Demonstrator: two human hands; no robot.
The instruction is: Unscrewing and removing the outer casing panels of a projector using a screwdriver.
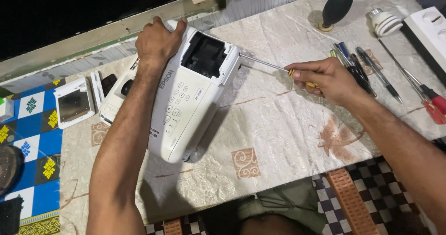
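Cream patterned cloth covers the bench (278,137), which fills the middle of the frame; a blue tiled mat lies at the left edge. White projector (186,95), lying at left of centre with its long axis running from upper right to lower left, an open dark compartment showing at its upper end. Left hand (158,42), at upper left of centre, fingers curled over the projector's far upper edge, pressing down on the casing. Right hand (325,79), right of centre, closed around the yellow handle of a screwdriver (267,64); the thin metal shaft runs leftward and its tip meets the projector's upper right side, just beside the open compartment. Small white cover panel (73,102) lies apart from the projector at the left. Black rubber air blower (337,7) stands at upper right. Several pens and screwdrivers (371,72) lie in a loose row behind the right hand.
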